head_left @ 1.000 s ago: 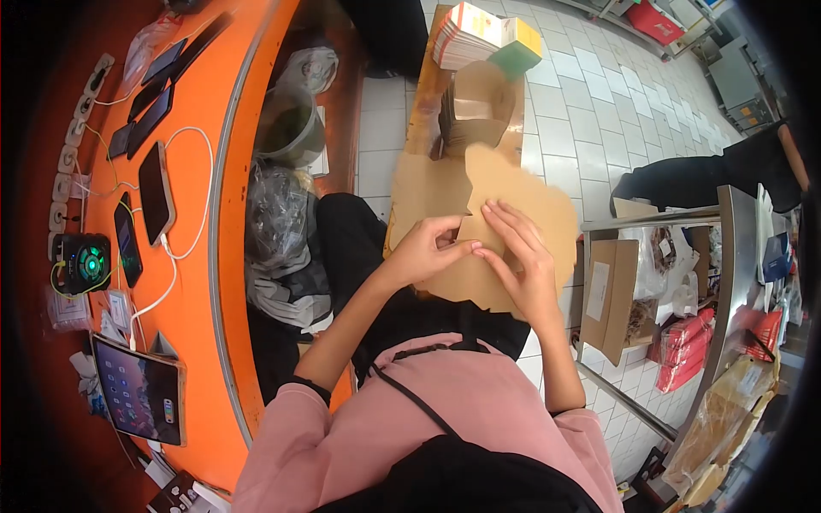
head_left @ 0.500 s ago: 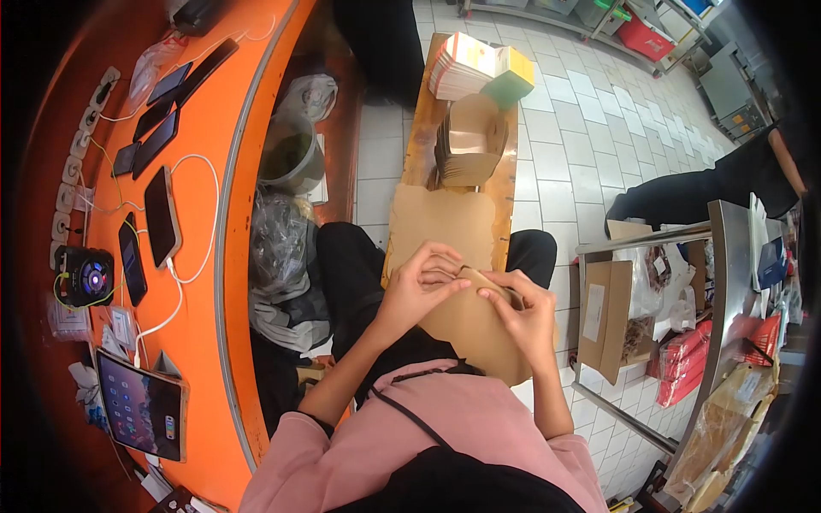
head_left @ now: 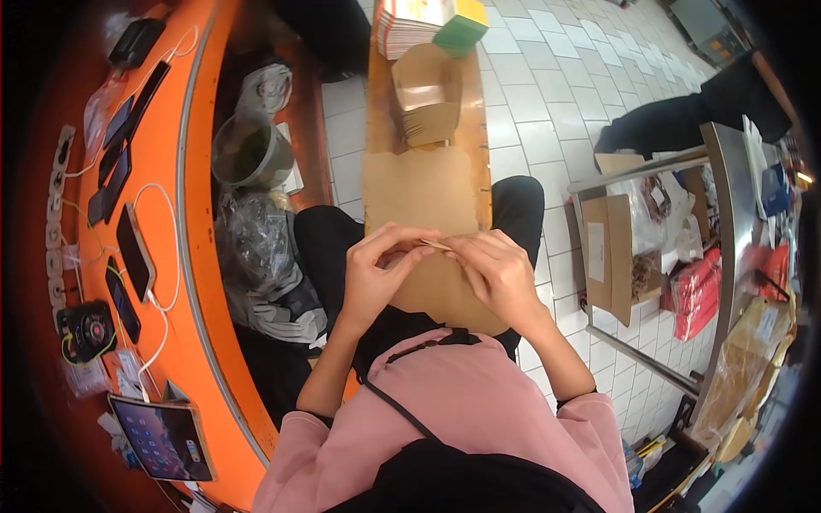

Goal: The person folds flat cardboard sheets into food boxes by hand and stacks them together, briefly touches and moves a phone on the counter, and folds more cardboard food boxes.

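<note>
Between both hands is a brown cardboard sheet (head_left: pixel 445 295), its top edge bent up and its lower part hanging toward my lap. My left hand (head_left: pixel 380 269) pinches that edge from the left, thumb and fingers pressed together. From the right, my right hand (head_left: pixel 496 272) grips the same edge, its fingertips close to the left ones. Just beyond lies a flat cardboard piece (head_left: pixel 419 184) on a narrow wooden bench. Farther along the bench stands a stack of folded cardboard trays (head_left: pixel 428 98).
Printed boxes (head_left: pixel 419 26) stand at the bench's far end. On the left, an orange table (head_left: pixel 175 239) holds phones, cables and a tablet (head_left: pixel 162 436). A plastic tub (head_left: pixel 252 152) sits beneath. At right are a metal rack (head_left: pixel 723 197), an open carton (head_left: pixel 609 256) and a person's dark-clothed leg (head_left: pixel 658 124).
The cardboard sheet, first raised and spread to the right, is now lower and seen under my hands. Its edge is turned up between my fingertips. The view has shifted.
</note>
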Tool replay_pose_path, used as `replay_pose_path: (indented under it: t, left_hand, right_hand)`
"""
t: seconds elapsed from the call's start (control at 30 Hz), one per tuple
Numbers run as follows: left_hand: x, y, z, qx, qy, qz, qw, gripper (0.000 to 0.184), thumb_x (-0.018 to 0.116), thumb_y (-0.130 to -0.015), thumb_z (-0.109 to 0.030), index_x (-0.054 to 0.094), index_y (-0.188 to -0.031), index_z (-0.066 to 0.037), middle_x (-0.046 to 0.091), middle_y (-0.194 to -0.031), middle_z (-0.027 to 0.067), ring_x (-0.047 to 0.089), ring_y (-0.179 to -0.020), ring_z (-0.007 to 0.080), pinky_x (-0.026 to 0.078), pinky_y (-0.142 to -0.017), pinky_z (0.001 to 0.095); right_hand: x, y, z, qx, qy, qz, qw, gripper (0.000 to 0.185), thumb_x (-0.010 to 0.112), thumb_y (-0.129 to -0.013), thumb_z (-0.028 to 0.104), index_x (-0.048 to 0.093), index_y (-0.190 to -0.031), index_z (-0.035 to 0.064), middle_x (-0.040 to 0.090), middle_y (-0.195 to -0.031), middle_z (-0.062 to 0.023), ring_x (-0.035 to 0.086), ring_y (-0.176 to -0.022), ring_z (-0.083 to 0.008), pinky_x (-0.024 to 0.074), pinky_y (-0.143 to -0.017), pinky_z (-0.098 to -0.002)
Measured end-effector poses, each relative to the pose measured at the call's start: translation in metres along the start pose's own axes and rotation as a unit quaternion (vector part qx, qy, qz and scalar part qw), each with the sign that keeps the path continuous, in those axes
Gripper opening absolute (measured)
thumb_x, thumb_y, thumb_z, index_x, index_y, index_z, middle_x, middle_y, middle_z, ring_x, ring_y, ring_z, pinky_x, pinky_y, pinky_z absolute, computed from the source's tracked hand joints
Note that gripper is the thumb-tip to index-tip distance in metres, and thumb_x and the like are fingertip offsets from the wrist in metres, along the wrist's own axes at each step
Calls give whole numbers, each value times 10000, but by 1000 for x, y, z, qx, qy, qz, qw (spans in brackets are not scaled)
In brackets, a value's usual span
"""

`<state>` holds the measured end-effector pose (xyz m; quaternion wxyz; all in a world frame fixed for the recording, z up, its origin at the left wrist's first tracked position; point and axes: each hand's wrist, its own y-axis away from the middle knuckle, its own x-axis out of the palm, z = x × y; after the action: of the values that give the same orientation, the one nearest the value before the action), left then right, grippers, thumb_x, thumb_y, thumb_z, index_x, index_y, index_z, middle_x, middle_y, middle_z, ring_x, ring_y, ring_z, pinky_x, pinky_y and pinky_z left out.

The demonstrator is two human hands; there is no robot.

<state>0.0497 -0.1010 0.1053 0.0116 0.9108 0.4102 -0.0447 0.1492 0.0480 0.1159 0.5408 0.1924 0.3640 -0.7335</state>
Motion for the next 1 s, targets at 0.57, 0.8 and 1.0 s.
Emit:
replay_pose_path:
  t: [0.57, 0.8, 1.0]
  left_hand:
    - [34, 3, 17, -170, 313, 32, 934, 385, 625, -813, -75, 450, -1153, -28, 519, -1088, 55, 530, -980, 134, 451, -815, 272]
    - [21, -5, 7, -243, 435, 75, 864, 335, 550, -876, -135, 455, -1176, -20, 540, -1117, 62, 547, -1005, 138, 472, -812, 271]
    - [6, -13, -8, -247, 406, 115, 872, 362, 561, -870, -142, 446, -1190, -19, 534, -1124, 72, 538, -1026, 151, 471, -824, 286]
  right_hand:
    - [-18, 0, -5, 139, -42, -276, 950, 197, 623, -727, -74, 641, -920, -36, 465, -633, -55, 427, -554, -127, 350, -492, -233]
    - [-27, -14, -6, -54, 78, -224, 970, 408, 629, -670, -111, 626, -1050, 40, 521, -728, -65, 489, -592, -167, 422, -542, -272]
    - [-39, -17, 1, -71, 74, -190, 976, 430, 639, -610, -152, 643, -994, 40, 548, -741, -89, 535, -653, -186, 432, -570, -271]
